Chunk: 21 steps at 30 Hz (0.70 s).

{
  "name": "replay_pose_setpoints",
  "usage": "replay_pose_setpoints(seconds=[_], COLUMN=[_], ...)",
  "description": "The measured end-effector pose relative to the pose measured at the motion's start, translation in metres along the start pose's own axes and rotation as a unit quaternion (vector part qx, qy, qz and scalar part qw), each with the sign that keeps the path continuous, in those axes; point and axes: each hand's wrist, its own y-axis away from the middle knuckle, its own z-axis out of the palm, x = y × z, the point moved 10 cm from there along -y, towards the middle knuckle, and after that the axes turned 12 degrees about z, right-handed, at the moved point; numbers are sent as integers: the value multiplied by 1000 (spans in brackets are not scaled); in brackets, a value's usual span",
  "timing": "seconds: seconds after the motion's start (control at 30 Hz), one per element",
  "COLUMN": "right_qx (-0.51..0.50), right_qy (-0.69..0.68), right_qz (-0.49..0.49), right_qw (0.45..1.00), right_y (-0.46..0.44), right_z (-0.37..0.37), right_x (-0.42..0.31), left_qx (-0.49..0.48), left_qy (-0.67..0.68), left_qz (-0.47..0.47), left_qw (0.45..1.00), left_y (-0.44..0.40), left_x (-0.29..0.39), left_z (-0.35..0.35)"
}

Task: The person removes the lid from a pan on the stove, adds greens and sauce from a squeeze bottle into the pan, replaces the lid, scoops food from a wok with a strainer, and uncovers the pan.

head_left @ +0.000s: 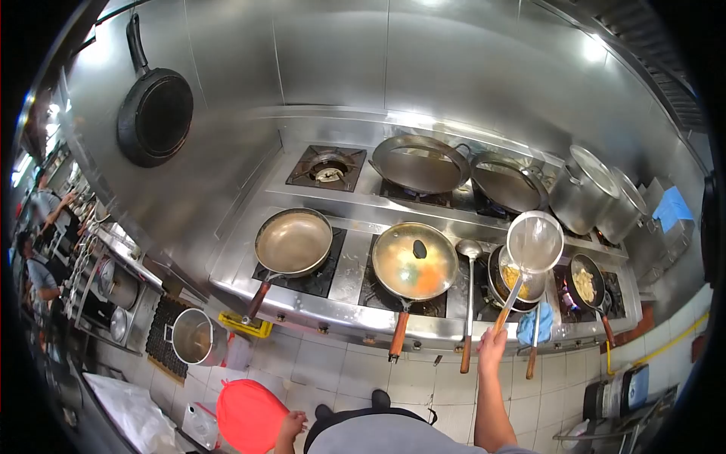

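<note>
My right hand (491, 351) is closed round the wooden handle of a mesh strainer (535, 240). The strainer's round basket is raised above a pot (497, 284) on the front burner, and yellowish food shows beneath it. Down at my side, my left hand (292, 427) hangs beside a round red item (249, 418) of a kind I cannot make out. Its fingers look loosely apart with nothing in them. A ladle (470, 250) lies to the left of the pot, and a blue cloth (535, 324) hangs at the stove's front edge.
Along the front burners stand an uncovered pan (293, 242), a glass-lidded pan (415, 262) with orange food, and a small pan (584, 281) of pale pieces over a flame. Woks (420, 165) and tall pots (582, 193) stand behind. A bucket-like pot (198, 337) sits low left.
</note>
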Motion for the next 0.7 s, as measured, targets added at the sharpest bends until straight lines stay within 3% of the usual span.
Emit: replay_pose_setpoints(seconds=[0.1, 0.2, 0.27, 0.37, 0.43, 0.47, 0.5, 0.57, 0.63, 0.7], right_qx=[-64, -83, -90, -22, 18, -8, 8, 40, 47, 50], right_qy=[-15, 81, 132, 244, 327, 344, 386, 469, 486, 508], right_qz=[-46, -60, -113, -263, -267, -178, -169, -145, -155, -126], right_qw=[997, 991, 981, 933, 906, 922, 907, 871, 859, 851], right_y=[-28, -64, -108, -201, -208, -187, -188, -210, -227, -232], right_z=[46, 94, 125, 164, 180, 184, 189, 199, 211, 220], right_x=[-58, -126, -151, -167, -203, -226, -236, -239, -242, -242], left_qx=[-65, -95, 7, 50, 109, 113, 131, 152, 137, 145], left_qy=[-83, -154, -55, 7, 63, 70, 80, 95, -33, 37], left_qz=[3, 15, -89, -130, -101, -103, -99, -93, -78, -73], left_qw=[994, 983, 995, 990, 987, 986, 983, 979, 987, 986], left_y=[24, 43, 39, 66, 74, 79, 83, 92, 107, 127], left_x=[-9, -27, -104, -95, -98, -101, -101, -103, -113, -122], left_z=[11, 5, -37, -54, -73, -74, -76, -78, -77, -57])
